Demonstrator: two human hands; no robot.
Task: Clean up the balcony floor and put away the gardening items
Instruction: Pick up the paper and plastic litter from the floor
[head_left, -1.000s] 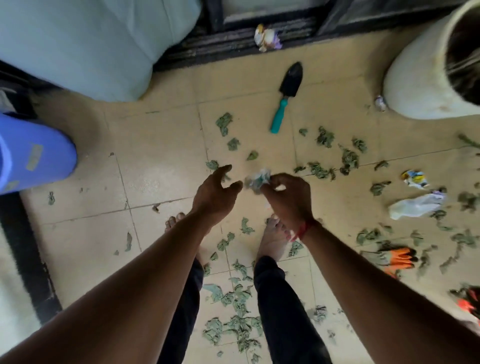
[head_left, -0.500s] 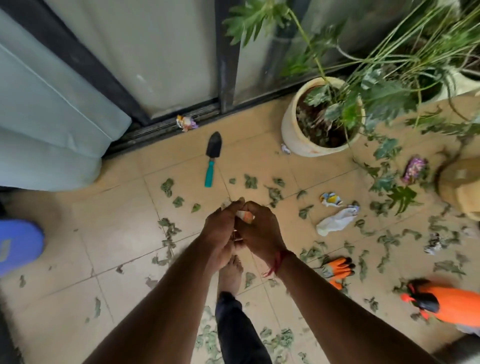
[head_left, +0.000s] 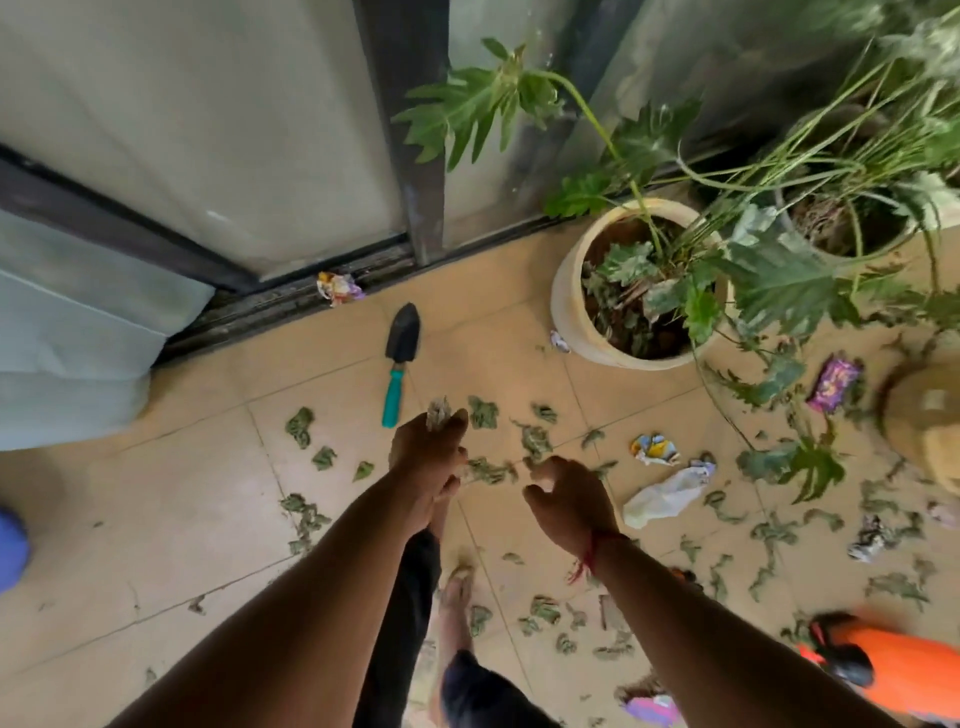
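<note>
Forearms (head_left: 311, 587): were bare.
Wrist: red thread (head_left: 586, 558) was tied behind the right hand (head_left: 566, 499), ends loose.
Legs: dark trousers (head_left: 410, 597) were worn.
Feet (head_left: 457, 587): were bare.

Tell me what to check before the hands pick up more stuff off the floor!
1. Left hand grips its leaf wad: ok.
2. Right hand free, fingers loose: ok.
3. Trowel lies flat, nothing on it: ok.
4. Floor free of leaves: not ok, many are scattered.
5. Wrapper picked up: not ok, it lies on the tiles.
6. Somewhere to drop the litter: cannot tell, no bin in view.
</note>
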